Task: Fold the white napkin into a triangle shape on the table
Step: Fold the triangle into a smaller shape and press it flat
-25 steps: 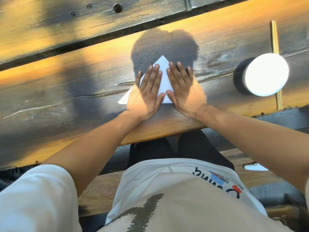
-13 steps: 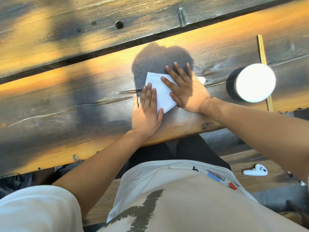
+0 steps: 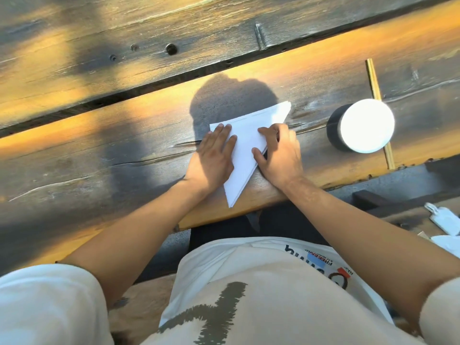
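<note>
A white paper napkin folded into a triangle (image 3: 249,145) lies at the near edge of the dark weathered wooden tabletop (image 3: 99,150), one tip pointing near. The left hand (image 3: 211,158) presses it flat with straight fingers; the right hand (image 3: 280,154), fingers curled, pinches its right edge. A black-and-white round cylinder (image 3: 361,129) stands to the right.

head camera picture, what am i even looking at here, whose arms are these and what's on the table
There is no machine here. A person wears a wide-angle camera on their head, so you look down along their own arms at a wooden table. A white napkin, already folded into a triangle, lies near the table's front edge with one tip toward the person. The left hand rests flat on its left side. The right hand is at its right edge, fingers bent over the paper. To the right stands a dark round container with a white lid, with a thin wooden stick passing behind it.
</note>
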Tool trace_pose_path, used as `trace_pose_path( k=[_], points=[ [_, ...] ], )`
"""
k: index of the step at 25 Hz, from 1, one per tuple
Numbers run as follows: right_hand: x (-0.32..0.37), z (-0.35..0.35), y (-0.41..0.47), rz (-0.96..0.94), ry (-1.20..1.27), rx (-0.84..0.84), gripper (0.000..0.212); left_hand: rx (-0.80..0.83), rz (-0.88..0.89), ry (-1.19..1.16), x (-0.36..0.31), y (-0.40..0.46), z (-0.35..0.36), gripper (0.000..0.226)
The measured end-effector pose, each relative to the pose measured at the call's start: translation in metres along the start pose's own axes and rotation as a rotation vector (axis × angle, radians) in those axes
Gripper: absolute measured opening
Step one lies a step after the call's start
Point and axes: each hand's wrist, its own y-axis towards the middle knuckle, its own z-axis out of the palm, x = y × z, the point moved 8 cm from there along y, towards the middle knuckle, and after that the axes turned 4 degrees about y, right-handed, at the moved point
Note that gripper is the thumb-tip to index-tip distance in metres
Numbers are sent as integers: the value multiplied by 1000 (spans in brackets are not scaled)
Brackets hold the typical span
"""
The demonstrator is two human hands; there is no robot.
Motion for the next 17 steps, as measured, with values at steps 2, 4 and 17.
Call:
trace_pose_path(
  k=[2, 4, 17],
  points=[
    [-1, -5, 5, -18, -29, 10, 48, 50, -17, 18, 2, -10, 4, 57],
    [-1, -8, 11, -48, -55, 43, 46, 96, -34, 48, -4, -21, 8, 62],
    [-15, -32, -14, 80, 151, 77, 33, 23, -128, -158, -38, 8, -12, 59]
  ],
)
